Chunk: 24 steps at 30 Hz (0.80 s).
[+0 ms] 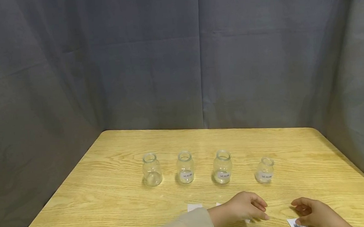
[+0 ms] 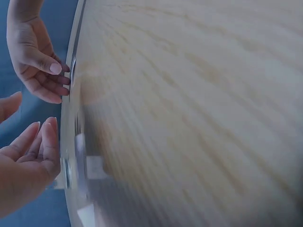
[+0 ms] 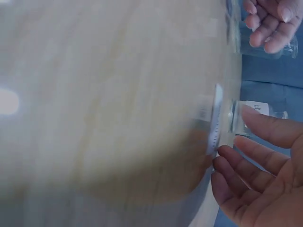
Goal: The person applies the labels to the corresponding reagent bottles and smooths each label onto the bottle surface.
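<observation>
My left hand (image 1: 245, 207) hovers over the front of the table with fingers loosely bent and nothing in them. Partly hidden beneath it are white paper pieces, one of which (image 1: 194, 206) shows beside the sleeve. On the right, my right hand (image 1: 317, 213) is held low at a white card (image 1: 296, 225) with dark print. In the right wrist view its fingertips are right at the end of the flat card (image 3: 215, 120), while the thumb stands apart from the fingers. A small labelled glass jar (image 1: 264, 171) stands beyond the two hands.
Farther left, an unlabelled glass jar (image 1: 152, 170) and two labelled ones, one in the middle (image 1: 185, 167) and another (image 1: 222, 167) to its right, stand upright in a row. Grey curtains (image 1: 149, 77) surround the wooden table (image 1: 112, 199) at the back and sides.
</observation>
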Motion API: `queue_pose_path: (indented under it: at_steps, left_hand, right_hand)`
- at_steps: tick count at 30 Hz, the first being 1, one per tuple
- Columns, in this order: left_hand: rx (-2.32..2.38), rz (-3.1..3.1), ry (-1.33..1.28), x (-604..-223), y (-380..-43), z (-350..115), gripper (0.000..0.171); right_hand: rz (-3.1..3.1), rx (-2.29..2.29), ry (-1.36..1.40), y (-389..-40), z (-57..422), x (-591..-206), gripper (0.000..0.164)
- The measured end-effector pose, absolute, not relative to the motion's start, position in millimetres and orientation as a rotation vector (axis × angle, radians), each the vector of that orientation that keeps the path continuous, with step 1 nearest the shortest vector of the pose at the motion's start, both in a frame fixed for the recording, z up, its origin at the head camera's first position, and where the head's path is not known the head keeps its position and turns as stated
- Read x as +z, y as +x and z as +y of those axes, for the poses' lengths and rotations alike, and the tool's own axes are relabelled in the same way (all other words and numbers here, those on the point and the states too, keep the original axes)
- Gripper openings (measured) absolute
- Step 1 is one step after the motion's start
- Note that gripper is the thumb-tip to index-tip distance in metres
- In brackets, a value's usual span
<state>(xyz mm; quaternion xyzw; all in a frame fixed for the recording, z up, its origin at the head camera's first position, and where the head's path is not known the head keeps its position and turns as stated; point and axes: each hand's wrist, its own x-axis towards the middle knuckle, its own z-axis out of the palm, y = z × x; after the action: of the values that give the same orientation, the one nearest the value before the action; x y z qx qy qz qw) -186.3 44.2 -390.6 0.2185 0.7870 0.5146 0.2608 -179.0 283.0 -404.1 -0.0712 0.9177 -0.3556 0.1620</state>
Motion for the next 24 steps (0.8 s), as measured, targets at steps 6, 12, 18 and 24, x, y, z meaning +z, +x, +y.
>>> queue_pose_path:
  at_steps: [6, 12, 18, 24]
  left_hand:
    - [1.346, 2.137, 0.537, -393, -186, 60, 0.022]
    - [1.289, 2.161, 0.496, -398, -185, 72, 0.024]
    - [1.261, 2.191, 0.467, -399, -184, 80, 0.023]
    - [1.299, 2.146, 0.451, -401, -186, 84, 0.022]
  right_hand:
    - [2.741, -0.866, -0.172, -179, 281, -415, 0.040]
    - [2.748, -0.881, -0.178, -177, 281, -419, 0.025]
    - [2.734, -0.848, -0.368, -178, 286, -420, 0.020]
    - [2.754, -0.811, -0.412, -179, 286, -419, 0.020]
